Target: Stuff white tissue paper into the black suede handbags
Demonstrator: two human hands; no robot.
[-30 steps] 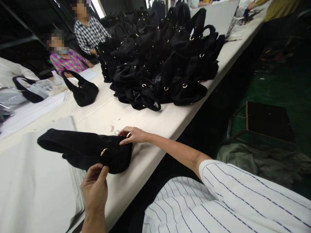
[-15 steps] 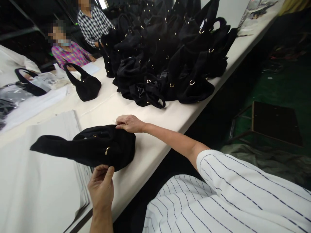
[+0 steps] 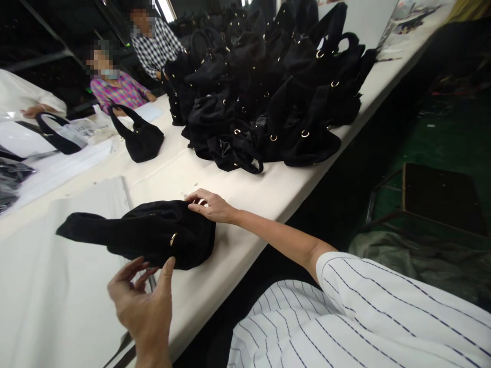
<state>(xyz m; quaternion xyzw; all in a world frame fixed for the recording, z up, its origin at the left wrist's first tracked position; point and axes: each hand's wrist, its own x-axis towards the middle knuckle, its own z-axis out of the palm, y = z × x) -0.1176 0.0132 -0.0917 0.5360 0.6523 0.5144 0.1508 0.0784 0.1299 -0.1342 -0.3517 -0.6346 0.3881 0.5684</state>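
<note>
A black fabric bag (image 3: 161, 230) with gold rings lies on its side in front of me, its handle stretched to the left over a stack of white sheets (image 3: 92, 286). At the bag's near edge, my left hand (image 3: 143, 301) has its thumb and fingers spread apart, with the thumb tip by the fabric. My right hand (image 3: 210, 204) pinches the far edge near the bag's base, its arm reaching in from the right.
A big heap of black bags (image 3: 264, 102) fills the table's far side. Another black bag (image 3: 143, 140) stands left of it. People (image 3: 115, 89) are across the table (image 3: 245, 245). A stool (image 3: 441, 197) is on the floor at right.
My left hand has let go of the bag's near edge, opened and shifted left. My right hand stays at the far edge. The view has shifted slightly, and a white-sleeved person shows more at left.
</note>
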